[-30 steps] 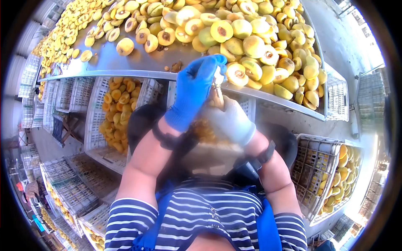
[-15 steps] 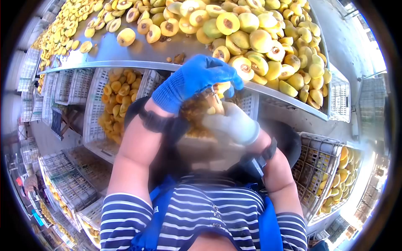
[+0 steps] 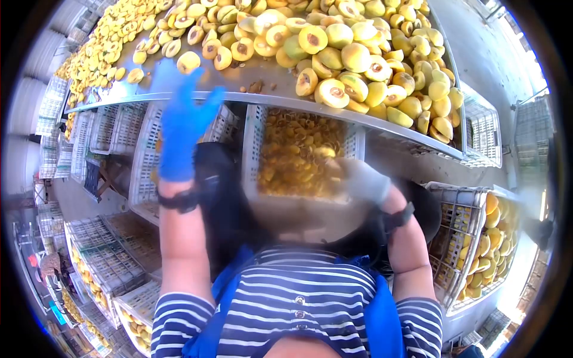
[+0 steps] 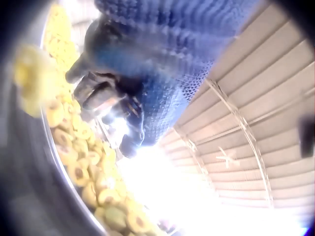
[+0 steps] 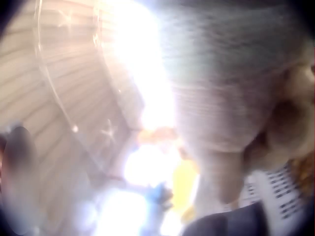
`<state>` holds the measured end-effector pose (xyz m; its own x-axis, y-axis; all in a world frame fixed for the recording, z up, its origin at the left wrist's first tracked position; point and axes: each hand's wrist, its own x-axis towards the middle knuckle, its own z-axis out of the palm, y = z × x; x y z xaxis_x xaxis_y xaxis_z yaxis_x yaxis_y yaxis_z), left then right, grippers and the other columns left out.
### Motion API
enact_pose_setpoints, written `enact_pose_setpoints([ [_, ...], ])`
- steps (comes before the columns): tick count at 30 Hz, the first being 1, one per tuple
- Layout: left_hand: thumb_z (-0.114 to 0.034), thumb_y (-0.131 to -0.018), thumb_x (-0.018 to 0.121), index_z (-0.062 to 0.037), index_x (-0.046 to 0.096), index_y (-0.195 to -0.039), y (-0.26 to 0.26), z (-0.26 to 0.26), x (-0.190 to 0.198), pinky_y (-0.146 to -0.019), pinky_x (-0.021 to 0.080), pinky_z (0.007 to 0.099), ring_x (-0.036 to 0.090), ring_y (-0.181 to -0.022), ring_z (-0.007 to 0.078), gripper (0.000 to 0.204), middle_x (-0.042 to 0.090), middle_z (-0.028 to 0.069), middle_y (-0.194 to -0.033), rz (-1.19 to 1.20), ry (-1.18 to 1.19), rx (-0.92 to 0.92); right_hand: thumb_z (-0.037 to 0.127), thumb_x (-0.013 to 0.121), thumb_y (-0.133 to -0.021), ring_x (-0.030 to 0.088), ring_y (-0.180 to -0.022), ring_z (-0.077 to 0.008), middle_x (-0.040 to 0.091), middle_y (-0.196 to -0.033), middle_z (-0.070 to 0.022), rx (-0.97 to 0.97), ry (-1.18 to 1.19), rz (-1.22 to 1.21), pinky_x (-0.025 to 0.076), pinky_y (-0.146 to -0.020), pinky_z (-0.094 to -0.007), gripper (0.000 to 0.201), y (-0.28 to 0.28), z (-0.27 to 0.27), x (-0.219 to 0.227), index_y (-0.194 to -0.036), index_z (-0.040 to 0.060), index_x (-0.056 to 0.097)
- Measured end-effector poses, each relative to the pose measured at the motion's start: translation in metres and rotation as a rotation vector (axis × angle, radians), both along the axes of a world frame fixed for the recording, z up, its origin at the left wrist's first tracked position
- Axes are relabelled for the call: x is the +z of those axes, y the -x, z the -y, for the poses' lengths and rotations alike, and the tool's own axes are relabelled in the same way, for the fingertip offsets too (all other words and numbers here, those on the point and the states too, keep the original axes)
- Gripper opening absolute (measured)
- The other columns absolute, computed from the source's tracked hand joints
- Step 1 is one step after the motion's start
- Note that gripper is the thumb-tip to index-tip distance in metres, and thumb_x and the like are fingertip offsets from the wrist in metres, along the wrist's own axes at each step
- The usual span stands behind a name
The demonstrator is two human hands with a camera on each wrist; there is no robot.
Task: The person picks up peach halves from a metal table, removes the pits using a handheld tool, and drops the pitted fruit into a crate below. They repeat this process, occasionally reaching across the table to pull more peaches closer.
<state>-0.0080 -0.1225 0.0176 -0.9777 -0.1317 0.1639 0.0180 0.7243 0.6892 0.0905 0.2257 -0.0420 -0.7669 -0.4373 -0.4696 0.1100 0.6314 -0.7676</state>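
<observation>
In the head view the blue-gloved left hand (image 3: 185,128) is held over the near edge of the metal table (image 3: 134,96), fingers spread. A blurred yellow fruit piece (image 4: 34,81) shows beside the table rim in the left wrist view, apart from that hand. The white-gloved right hand (image 3: 365,181) is over the right side of a crate (image 3: 253,149) of small yellow-brown pieces. Its fingers are curled round a slim tan tool, mostly hidden and blurred; a pale yellow spot (image 3: 326,153) shows by the fingertips. Halved yellow fruit (image 3: 331,93) lies on the table above.
Halved fruit is heaped across the table, thickest at the right. A crate (image 3: 456,227) with fruit stands at the lower right. More white crates (image 3: 116,253) stand at the left, and another (image 3: 482,128) is beyond the table's right end.
The left hand has moved away from the right hand, to the left, and its fingers have spread. The right hand has shifted slightly right and down, uncovering the middle crate.
</observation>
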Motion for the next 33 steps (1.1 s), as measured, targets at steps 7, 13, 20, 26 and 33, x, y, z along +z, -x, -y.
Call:
enact_pose_setpoints([
  [7, -0.024, -0.075, 0.075, -0.0126, 0.051, -0.136, 0.074, -0.137, -0.064, -0.091, 0.049, 0.0347, 0.062, -0.108, 0.0238, 0.067, 0.062, 0.0183, -0.121, -0.064, 0.152, -0.575, 0.033, 0.053, -0.089, 0.069, -0.096, -0.0296, 0.071, -0.102, -0.0142, 0.326, -0.743, -0.121, 0.054, -0.078, -0.0409, 0.042, -0.037, -0.053, -0.097, -0.123, 0.0105, 0.063],
  [13, -0.024, -0.078, 0.072, -0.0071, 0.055, -0.130, 0.087, -0.121, -0.060, -0.074, 0.053, 0.0307, 0.062, -0.078, 0.0161, 0.058, 0.068, 0.0116, -0.099, 0.256, -0.164, -0.539, 0.034, 0.064, -0.086, 0.068, -0.081, -0.0359, 0.069, -0.085, -0.0196, -0.148, -0.328, -0.486, 0.052, -0.071, -0.0439, 0.033, -0.017, -0.029, -0.036, -0.095, 0.0020, 0.064],
  [20, -0.034, -0.081, 0.066, -0.0098, 0.064, -0.113, 0.062, -0.140, -0.056, -0.084, 0.051, 0.0445, 0.063, -0.099, 0.0402, 0.040, 0.066, 0.0230, -0.103, -0.039, -0.095, -0.353, 0.012, 0.071, -0.087, 0.053, -0.065, -0.0059, 0.060, -0.075, 0.0002, -0.850, 0.472, -0.418, 0.045, -0.058, -0.0230, 0.014, 0.034, 0.024, 0.019, -0.092, 0.0027, 0.061],
  [26, -0.017, -0.079, 0.065, -0.0129, 0.053, -0.130, -0.008, -0.143, -0.021, -0.065, 0.054, 0.0399, 0.067, -0.075, 0.0296, 0.053, 0.067, 0.0113, -0.085, -0.489, 0.098, -0.533, 0.031, 0.068, -0.090, 0.045, -0.046, -0.0049, 0.056, -0.071, 0.0010, -0.715, 0.696, -0.236, 0.034, -0.041, -0.0175, 0.036, 0.060, 0.053, 0.039, -0.111, 0.0065, 0.051],
  [33, -0.015, -0.079, 0.071, -0.0074, 0.058, -0.125, -0.023, -0.104, -0.002, -0.078, 0.054, 0.0367, 0.067, -0.089, 0.0267, 0.049, 0.068, 0.0101, -0.101, -0.560, -0.157, -0.537, 0.021, 0.061, -0.092, 0.050, -0.048, -0.0077, 0.059, -0.075, 0.0007, -0.883, 0.835, -0.028, 0.036, -0.040, -0.0208, 0.023, 0.073, 0.085, 0.040, -0.111, 0.0077, 0.056],
])
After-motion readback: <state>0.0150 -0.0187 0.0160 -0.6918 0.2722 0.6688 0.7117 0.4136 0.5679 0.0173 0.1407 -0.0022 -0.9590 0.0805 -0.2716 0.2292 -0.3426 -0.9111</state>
